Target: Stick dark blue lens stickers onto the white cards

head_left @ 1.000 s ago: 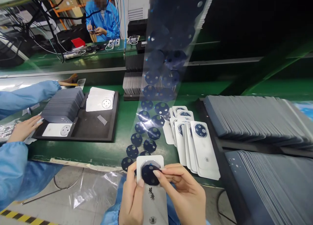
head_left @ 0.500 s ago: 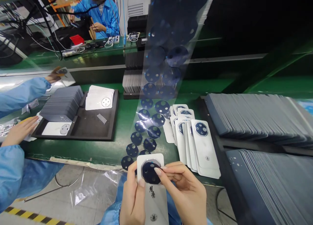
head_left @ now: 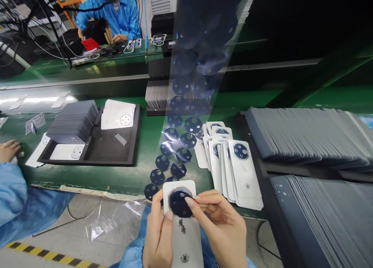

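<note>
In the head view, my left hand (head_left: 159, 229) grips a white phone back cover (head_left: 189, 246) by its upper left edge, thumb on the front. Dark characters and a small round emblem are printed on the cover. A dark blue octagonal film sticker (head_left: 178, 206) with round holes lies over the raised camera area at its top. Thumb and forefinger of my right hand (head_left: 223, 225) pinch the sticker's right edge; whether it is fully stuck down I cannot tell. Behind my hands, a clear strip (head_left: 167, 148) carries many such stickers in two columns.
Right of the strip lies a fanned pile of white covers (head_left: 247, 176) with dark stickers. Grey panels (head_left: 305, 139) stand packed in racks farther right. A black tray (head_left: 109, 153) at left holds grey and white panels. Two co-workers' sleeves (head_left: 11, 194) (head_left: 125, 15) are in view.
My hands, the cover and the sticker are nearly unmoved. At left, the co-worker's far hand has left the view and the nearer one has drawn back from the tray.
</note>
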A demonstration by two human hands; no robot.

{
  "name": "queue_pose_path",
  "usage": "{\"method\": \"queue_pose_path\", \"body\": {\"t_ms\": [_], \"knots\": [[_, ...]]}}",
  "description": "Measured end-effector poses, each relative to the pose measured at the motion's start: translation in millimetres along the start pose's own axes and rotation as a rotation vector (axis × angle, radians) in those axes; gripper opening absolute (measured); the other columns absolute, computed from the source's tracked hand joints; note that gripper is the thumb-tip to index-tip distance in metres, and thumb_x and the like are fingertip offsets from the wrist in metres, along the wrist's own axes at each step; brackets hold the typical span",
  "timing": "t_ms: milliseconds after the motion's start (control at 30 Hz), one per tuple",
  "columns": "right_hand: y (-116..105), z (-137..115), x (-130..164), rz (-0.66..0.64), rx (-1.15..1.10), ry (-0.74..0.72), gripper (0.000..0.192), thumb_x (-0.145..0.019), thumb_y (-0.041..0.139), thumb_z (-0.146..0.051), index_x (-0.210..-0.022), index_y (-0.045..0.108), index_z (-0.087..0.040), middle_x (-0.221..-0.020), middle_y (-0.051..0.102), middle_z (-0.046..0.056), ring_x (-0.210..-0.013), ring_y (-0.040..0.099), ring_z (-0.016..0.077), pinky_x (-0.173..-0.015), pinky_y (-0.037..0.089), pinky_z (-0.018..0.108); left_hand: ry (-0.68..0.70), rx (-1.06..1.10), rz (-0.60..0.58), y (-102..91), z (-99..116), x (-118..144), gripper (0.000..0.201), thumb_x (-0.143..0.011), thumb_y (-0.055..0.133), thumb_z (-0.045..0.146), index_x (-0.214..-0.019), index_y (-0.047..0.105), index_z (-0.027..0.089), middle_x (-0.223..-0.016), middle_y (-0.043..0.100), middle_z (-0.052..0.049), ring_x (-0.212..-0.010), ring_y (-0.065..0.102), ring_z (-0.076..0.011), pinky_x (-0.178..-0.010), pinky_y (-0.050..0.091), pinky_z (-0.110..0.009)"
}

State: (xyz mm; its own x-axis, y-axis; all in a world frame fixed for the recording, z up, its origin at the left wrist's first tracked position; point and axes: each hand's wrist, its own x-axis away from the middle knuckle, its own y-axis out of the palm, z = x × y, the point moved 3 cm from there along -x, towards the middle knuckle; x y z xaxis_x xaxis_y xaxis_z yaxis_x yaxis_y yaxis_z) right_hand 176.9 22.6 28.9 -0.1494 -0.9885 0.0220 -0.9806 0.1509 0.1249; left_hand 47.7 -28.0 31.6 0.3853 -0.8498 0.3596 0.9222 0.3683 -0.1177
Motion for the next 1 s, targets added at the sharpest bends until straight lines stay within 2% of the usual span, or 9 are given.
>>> {"method": "queue_pose_path", "body": {"t_ms": [133, 233, 300, 400, 500, 600, 767, 1000], "knots": [[1.0, -2.7, 0.3, 0.008, 0.027, -0.030, 0.010, -0.078, 0.080, -0.021, -0.076, 0.071, -0.023, -0.074, 0.065, -0.002, -0.061, 0.068, 0.0100, -0.057, 0.059, 0.015, 0.009, 0.056, -0.022, 1.0, 2.3, -1.8, 0.044, -0.092, 0.054, 0.055, -0.125, 0.062, 0.026, -0.103, 0.075, -0.008, -0.084, 0.068, -0.0276, -0.080, 0.051, -0.035], [0.7, -3.0, 2.3, 0.016, 0.045, -0.042, 0.010, -0.079, 0.080, -0.020, -0.078, 0.071, -0.023, -0.074, 0.065, -0.002, -0.063, 0.068, 0.0100, -0.059, 0.059, 0.015, 0.030, 0.106, -0.047, 1.8, 4.5, -3.3, 0.042, -0.091, 0.056, 0.055, -0.122, 0.063, 0.028, -0.109, 0.075, -0.007, -0.094, 0.068, -0.0289, -0.080, 0.052, -0.034], [0.2, -2.4, 3.5, 0.021, 0.050, -0.048, 0.010, -0.079, 0.079, -0.019, -0.078, 0.070, -0.023, -0.075, 0.065, -0.002, -0.063, 0.068, 0.0101, -0.059, 0.059, 0.016, 0.037, 0.101, -0.059, 2.2, 5.4, -3.5, 0.042, -0.092, 0.055, 0.055, -0.122, 0.063, 0.028, -0.107, 0.075, -0.006, -0.087, 0.069, -0.0268, -0.080, 0.052, -0.034], [-0.5, -1.9, 4.1, 0.029, 0.057, -0.065, 0.011, -0.078, 0.080, -0.018, -0.078, 0.070, -0.023, -0.076, 0.065, -0.002, -0.063, 0.067, 0.0098, -0.059, 0.059, 0.016, -0.001, 0.075, -0.093, 3.1, 4.8, -2.4, 0.044, -0.093, 0.052, 0.057, -0.126, 0.061, 0.029, -0.099, 0.076, -0.005, -0.067, 0.066, -0.0227, -0.069, 0.051, -0.034], [-0.7, -1.4, 3.9, 0.032, 0.070, -0.066, 0.011, -0.078, 0.080, -0.017, -0.079, 0.070, -0.023, -0.076, 0.065, -0.002, -0.064, 0.067, 0.0096, -0.059, 0.059, 0.015, -0.010, 0.052, -0.102, 3.3, 4.4, -1.3, 0.048, -0.095, 0.049, 0.057, -0.129, 0.057, 0.026, -0.094, 0.076, -0.005, -0.062, 0.063, -0.0215, -0.064, 0.048, -0.032], [-0.6, -0.8, 3.9, 0.022, 0.079, -0.059, 0.011, -0.079, 0.079, -0.016, -0.080, 0.070, -0.023, -0.076, 0.065, -0.003, -0.064, 0.067, 0.0092, -0.060, 0.059, 0.015, 0.025, 0.026, -0.096, 2.8, 4.3, -1.2, 0.048, -0.097, 0.046, 0.054, -0.131, 0.055, 0.021, -0.094, 0.075, -0.005, -0.065, 0.064, -0.0207, -0.071, 0.049, -0.032], [-0.6, -0.4, 4.1, 0.019, 0.084, -0.061, 0.011, -0.079, 0.079, -0.017, -0.080, 0.070, -0.023, -0.076, 0.065, -0.003, -0.066, 0.067, 0.0092, -0.060, 0.059, 0.014, 0.079, -0.027, -0.024, 0.2, 1.1, -1.5, 0.047, -0.097, 0.050, 0.051, -0.130, 0.058, 0.019, -0.093, 0.075, -0.007, -0.075, 0.065, -0.0229, -0.091, 0.047, -0.036], [-0.6, -2.0, 5.0, 0.023, 0.105, -0.088, 0.013, -0.080, 0.078, -0.014, -0.081, 0.069, -0.024, -0.077, 0.064, -0.003, -0.066, 0.066, 0.0091, -0.060, 0.058, 0.014, 0.103, -0.103, 0.040, 2.2, 1.1, -1.0, 0.048, -0.097, 0.048, 0.053, -0.129, 0.059, 0.018, -0.080, 0.074, -0.006, -0.068, 0.063, -0.0225, -0.092, 0.046, -0.038]]}}
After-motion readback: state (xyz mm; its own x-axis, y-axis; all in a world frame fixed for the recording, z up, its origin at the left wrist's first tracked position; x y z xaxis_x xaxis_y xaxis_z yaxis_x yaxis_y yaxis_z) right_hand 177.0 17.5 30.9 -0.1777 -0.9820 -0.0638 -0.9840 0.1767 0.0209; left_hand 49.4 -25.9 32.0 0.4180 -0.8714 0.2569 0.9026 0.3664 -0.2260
